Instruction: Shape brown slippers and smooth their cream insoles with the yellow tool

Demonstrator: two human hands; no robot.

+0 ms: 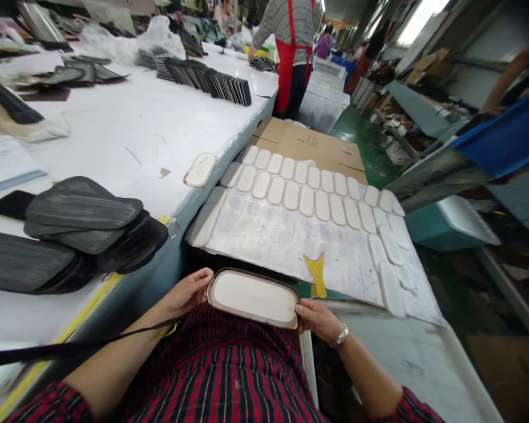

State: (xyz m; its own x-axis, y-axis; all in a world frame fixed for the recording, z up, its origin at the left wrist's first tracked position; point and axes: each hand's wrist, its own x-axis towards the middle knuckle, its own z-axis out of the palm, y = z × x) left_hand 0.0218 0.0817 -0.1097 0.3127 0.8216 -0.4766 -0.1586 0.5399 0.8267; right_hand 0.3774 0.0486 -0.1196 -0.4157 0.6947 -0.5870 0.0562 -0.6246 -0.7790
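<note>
An oval panel [254, 297] with a white centre and a dark brown rim is held level in front of my lap. My left hand [192, 292] pinches its left end, and my right hand [316, 319] grips its right end. Just beyond, a grey-white board [264, 226] carries rows of pale oval pieces [307, 201]. A yellow notched tool [317, 274] lies at the board's near edge. One more pale oval piece [200, 170] rests at the edge of the white table to the left.
Dark padded pieces [86, 211] are stacked on the white table [114, 135], with a row of black-edged pieces [205, 79] farther back. A cardboard sheet [308, 144] lies beyond the board. A person in a red apron [286, 70] stands at the table; a teal bin [449, 223] is at right.
</note>
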